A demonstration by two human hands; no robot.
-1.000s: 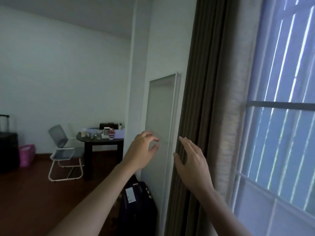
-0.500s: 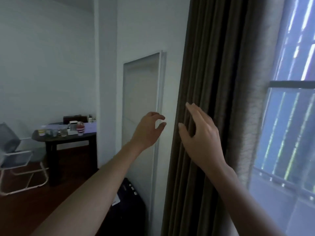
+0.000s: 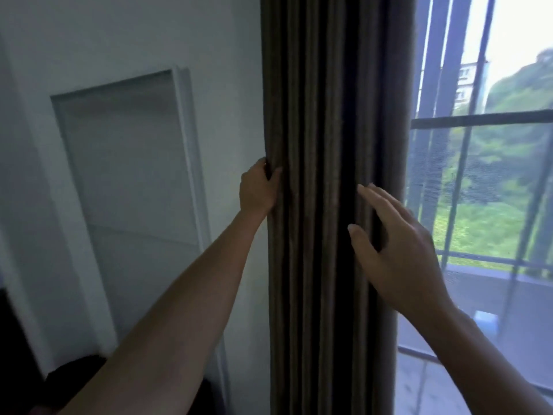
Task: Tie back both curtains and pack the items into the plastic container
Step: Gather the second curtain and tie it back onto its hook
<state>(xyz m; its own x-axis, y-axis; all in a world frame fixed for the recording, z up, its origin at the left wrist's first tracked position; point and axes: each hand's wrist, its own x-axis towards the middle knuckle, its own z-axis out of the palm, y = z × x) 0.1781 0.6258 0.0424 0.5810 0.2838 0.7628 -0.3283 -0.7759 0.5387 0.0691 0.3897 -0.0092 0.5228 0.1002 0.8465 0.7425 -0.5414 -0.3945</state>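
A white framed panel (image 3: 128, 163) leans on the wall at far left. The left hand (image 3: 258, 187) grasps the wall-side edge of the brown pleated fabric curtain (image 3: 323, 115), which hangs gathered between wall and barred window (image 3: 484, 187). The right hand (image 3: 392, 244) lies flat, fingers released, against its window-side pleats. With only one edge held, loose folds may spill free before any tie goes round.
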